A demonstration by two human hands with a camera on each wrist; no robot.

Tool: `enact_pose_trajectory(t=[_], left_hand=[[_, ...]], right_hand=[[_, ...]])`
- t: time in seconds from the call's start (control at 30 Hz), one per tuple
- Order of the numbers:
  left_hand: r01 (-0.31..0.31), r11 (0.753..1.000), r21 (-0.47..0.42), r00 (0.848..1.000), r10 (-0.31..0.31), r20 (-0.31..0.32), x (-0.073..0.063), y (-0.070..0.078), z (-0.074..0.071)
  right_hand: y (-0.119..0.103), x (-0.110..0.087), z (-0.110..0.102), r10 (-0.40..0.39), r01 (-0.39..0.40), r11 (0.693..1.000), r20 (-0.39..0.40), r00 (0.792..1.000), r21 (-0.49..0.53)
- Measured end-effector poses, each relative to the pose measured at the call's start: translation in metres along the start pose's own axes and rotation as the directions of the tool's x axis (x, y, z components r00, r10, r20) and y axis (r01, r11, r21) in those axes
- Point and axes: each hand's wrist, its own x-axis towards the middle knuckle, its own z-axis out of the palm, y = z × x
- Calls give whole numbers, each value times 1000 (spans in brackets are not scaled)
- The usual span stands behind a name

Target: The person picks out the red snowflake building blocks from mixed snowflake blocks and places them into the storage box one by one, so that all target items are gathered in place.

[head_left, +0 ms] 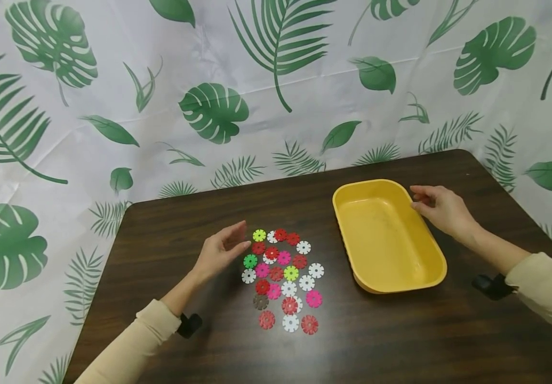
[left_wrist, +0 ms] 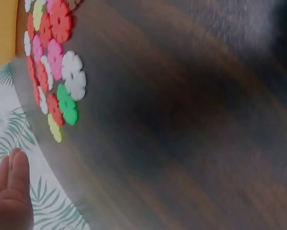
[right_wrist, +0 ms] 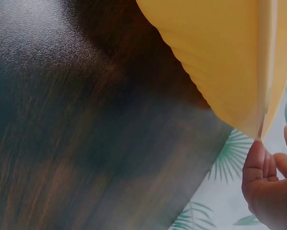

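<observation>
Several notched plastic discs [head_left: 290, 273] in red, pink, white, green, yellow and brown lie spread on the table, a few overlapping. My left hand [head_left: 222, 246] is just left of them, fingers extended and thumb apart, holding nothing. The green disc [left_wrist: 67, 104] and a yellow disc [left_wrist: 54, 128] are among those nearest to it. To the right stands a yellow plastic basin [head_left: 396, 288] with nothing inside. Beside its far right rim is my right hand [head_left: 444, 210], fingers loosely bent. In the right wrist view its fingertips [right_wrist: 258, 148] are right at the basin's edge, the thumb apart.
The dark wood-grain table [head_left: 175, 224] has rounded far corners. Behind it hangs a white cloth [head_left: 160, 144] printed with green leaves. A dark wrist device [head_left: 189, 325] sits below the left sleeve, and another [head_left: 492, 287] below the right sleeve.
</observation>
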Motion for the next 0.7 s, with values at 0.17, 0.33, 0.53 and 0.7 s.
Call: enact_pose_trajectory(t=[0.17, 0.33, 0.53, 0.7], left_hand=[[126, 992, -1, 991, -126, -35, -2, -2, 8], [211, 977, 22, 977, -210, -46, -2, -4, 14], [221, 974, 42, 974, -218, -59, 3, -4, 20], [220, 974, 51, 974, -216, -71, 7, -6, 25]], right_hand=[[2, 2, 2, 36, -36, 999, 11, 999, 21], [4, 3, 5, 56, -57, 997, 15, 998, 43], [6, 4, 7, 72, -72, 996, 15, 997, 54], [8, 4, 5, 91, -93, 993, 31, 995, 67]])
